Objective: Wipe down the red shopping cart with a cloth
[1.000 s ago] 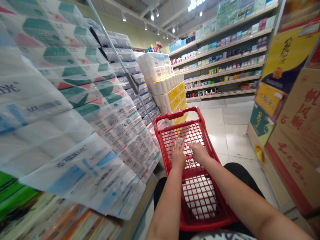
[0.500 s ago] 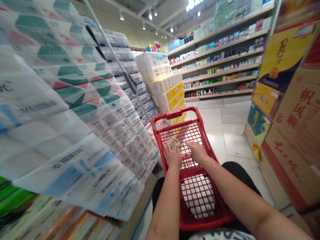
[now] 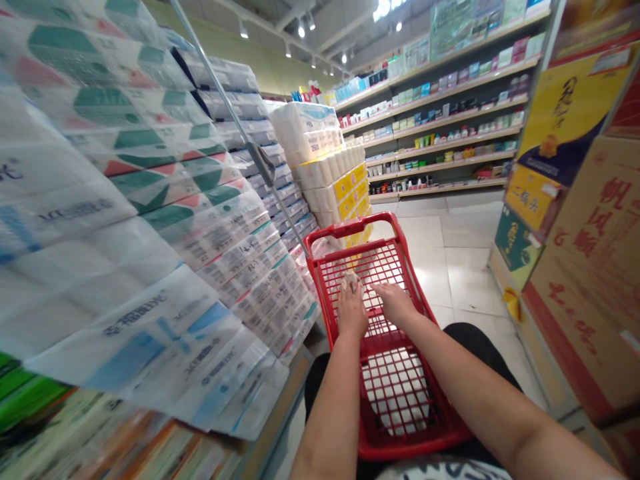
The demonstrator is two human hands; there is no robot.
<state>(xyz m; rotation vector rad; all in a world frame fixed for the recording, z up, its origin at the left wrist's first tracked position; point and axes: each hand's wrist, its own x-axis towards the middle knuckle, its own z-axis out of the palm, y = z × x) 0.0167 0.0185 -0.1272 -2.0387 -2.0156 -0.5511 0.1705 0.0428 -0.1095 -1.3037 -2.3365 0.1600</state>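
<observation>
A red plastic shopping basket [image 3: 367,343] with lattice sides leans in front of me, between my knees. On the upper lattice, my left hand [image 3: 353,312] presses a crumpled, pale, stained cloth [image 3: 353,280] under its fingers. The cloth sticks out past the fingertips. My right hand [image 3: 396,305] lies a little to the right on the same lattice. Its fingers point left and bend against the bars, holding the basket; their tips are partly hidden. The basket's handle bar [image 3: 350,228] is at its far end.
Stacked tissue packs [image 3: 200,207] rise close on the left, with a metal pole [image 3: 225,100] before them. Cardboard cartons [image 3: 595,267] line the right side. Shelves of small goods [image 3: 435,120] stand at the back, beyond the tiled floor [image 3: 470,277].
My left hand has slid slightly to the right over the lattice, and its fingers are closer together on the cloth. My right hand and the basket have hardly moved.
</observation>
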